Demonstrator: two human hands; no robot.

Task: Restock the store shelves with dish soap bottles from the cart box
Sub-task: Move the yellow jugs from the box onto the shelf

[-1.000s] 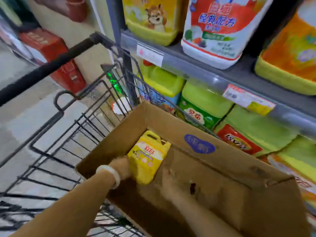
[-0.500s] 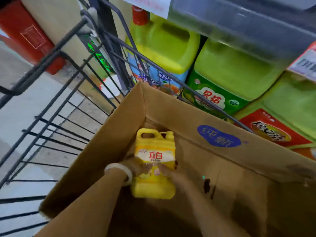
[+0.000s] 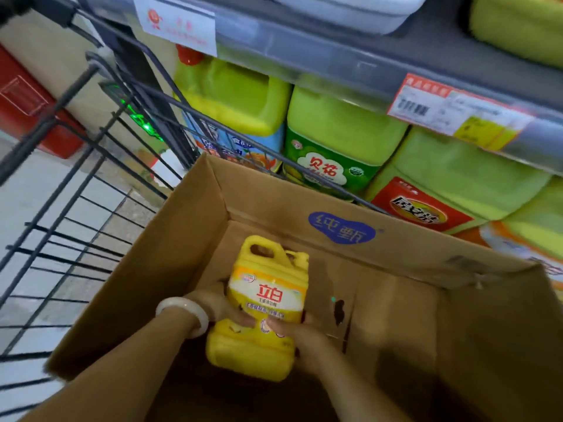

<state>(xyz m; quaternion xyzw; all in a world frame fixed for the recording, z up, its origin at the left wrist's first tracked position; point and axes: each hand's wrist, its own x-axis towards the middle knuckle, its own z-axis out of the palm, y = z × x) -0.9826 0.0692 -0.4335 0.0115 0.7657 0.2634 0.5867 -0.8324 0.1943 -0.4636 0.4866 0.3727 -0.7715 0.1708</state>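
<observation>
A yellow dish soap bottle (image 3: 265, 309), a second ago tilted in the left hand (image 3: 227, 309) alone, now stands upright inside the cardboard box (image 3: 182, 239) near its far-left corner, both grips curled round its lower body, the right hand (image 3: 300, 333) having joined; the lift toward the shelf (image 3: 335, 65) beyond the cart (image 3: 91, 166) looks imminent.

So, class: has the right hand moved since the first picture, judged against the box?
Yes. The right hand has moved left across the cardboard box floor and now grips the yellow bottle.
</observation>
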